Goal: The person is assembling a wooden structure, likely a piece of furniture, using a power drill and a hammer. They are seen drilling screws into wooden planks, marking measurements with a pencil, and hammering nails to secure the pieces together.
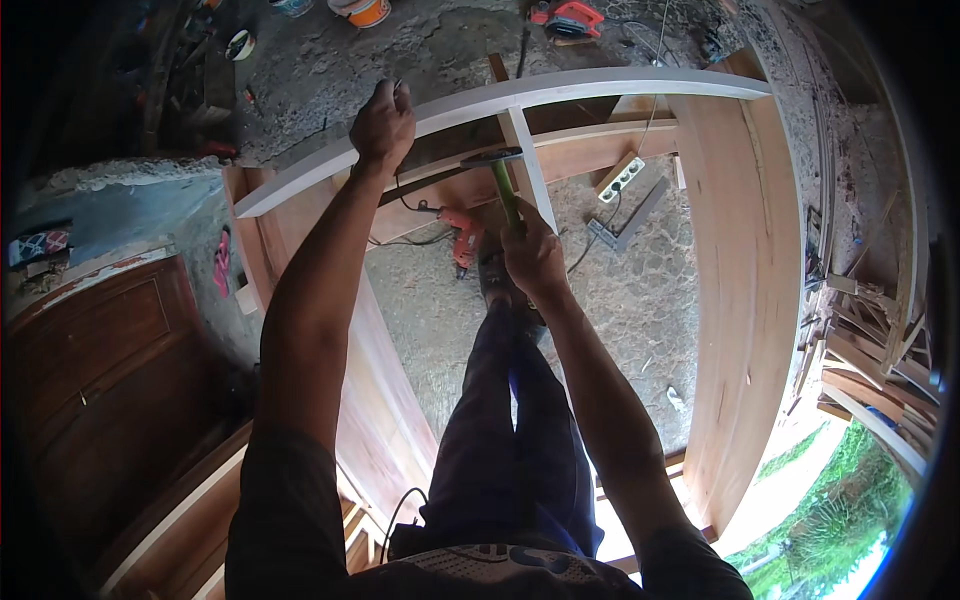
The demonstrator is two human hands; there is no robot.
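My right hand [533,258] is wrapped round the green handle of a hammer [508,190]. The dark hammer head points away from me, beside a pale upright piece [530,165] of a large wooden frame. Farther out and to the left, my left hand [384,125] is closed at the frame's long pale top rail [600,84]. A small tip shows at its fingers, too small to name. Between my forearms, a red power drill [461,238] with a black cord lies low inside the frame, near my feet.
Wide brown boards [745,300] form the frame's right side around my legs. A white power strip [622,178] hangs inside it. On the rough concrete beyond are a red power tool [568,20] and an orange bucket [362,10]. Scrap wood [870,370] is piled at the right.
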